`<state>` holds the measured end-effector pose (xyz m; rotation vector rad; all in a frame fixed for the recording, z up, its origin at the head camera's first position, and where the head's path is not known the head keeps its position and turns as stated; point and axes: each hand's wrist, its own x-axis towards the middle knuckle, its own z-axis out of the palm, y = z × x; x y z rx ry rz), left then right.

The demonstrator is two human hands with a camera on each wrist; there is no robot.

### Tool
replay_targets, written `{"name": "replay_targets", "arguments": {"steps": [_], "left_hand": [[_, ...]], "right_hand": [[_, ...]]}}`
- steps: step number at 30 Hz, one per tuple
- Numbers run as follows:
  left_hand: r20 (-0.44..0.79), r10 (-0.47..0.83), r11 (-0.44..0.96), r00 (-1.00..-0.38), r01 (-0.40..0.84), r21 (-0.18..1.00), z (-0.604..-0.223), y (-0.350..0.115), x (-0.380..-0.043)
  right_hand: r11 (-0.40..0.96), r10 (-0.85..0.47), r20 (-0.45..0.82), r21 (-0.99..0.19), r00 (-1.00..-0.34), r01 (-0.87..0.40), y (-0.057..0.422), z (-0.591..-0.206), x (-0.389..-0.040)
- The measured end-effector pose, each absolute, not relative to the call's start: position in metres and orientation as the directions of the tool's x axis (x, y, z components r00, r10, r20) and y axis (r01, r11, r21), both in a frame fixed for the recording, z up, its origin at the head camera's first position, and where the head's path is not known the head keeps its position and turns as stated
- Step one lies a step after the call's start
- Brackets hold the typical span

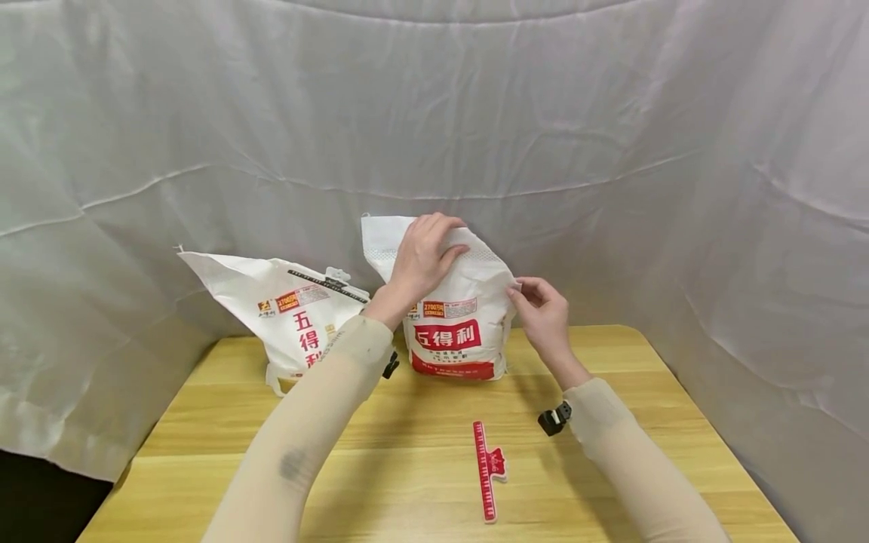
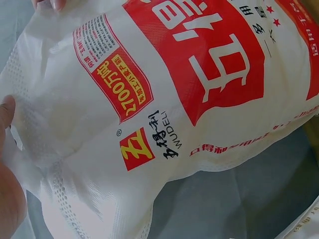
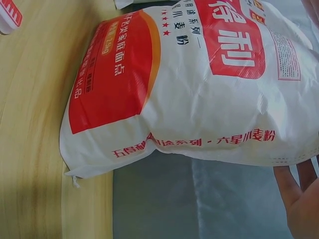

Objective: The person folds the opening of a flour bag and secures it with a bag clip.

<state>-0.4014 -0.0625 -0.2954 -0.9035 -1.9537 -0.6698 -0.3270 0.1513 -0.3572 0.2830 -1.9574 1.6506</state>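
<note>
A white flour bag (image 1: 451,351) with red print stands upright at the back of the wooden table. Its top is bent over toward the right. My left hand (image 1: 422,258) grips this top, thumb in front and fingers over the upper edge. At the bag's right upper corner my right hand (image 1: 545,311) pinches the edge between thumb and fingers. In the left wrist view the left thumb (image 2: 7,112) lies against the creased white plastic of the bag (image 2: 164,99). The right wrist view has the right hand (image 3: 303,209) at the bag's side edge.
A second flour bag (image 1: 237,283) leans at the left, with a black-and-white sealing clip (image 1: 329,285) across its upper part. One red sealing clip (image 1: 484,471) lies on the table (image 1: 421,483) near the front. Grey cloth (image 1: 611,113) hangs behind and at both sides.
</note>
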Motion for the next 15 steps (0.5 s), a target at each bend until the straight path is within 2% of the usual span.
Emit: {"name": "replay_targets", "arguments": {"steps": [10,15], "left_hand": [[0.878,0.329,0.632,-0.347,0.772,0.068,-0.2920,-0.0643,-0.3986],[0.864,0.340,0.613,-0.371,0.784,0.095,-0.2873,-0.0687,-0.3976]], "right_hand": [[0.246,0.209,0.588,-0.805,-0.781,-0.540,0.1512,-0.3570,-0.3272],[0.290,0.222,0.639,-0.765,-0.737,-0.575,0.1488,-0.3597,-0.3277]]}}
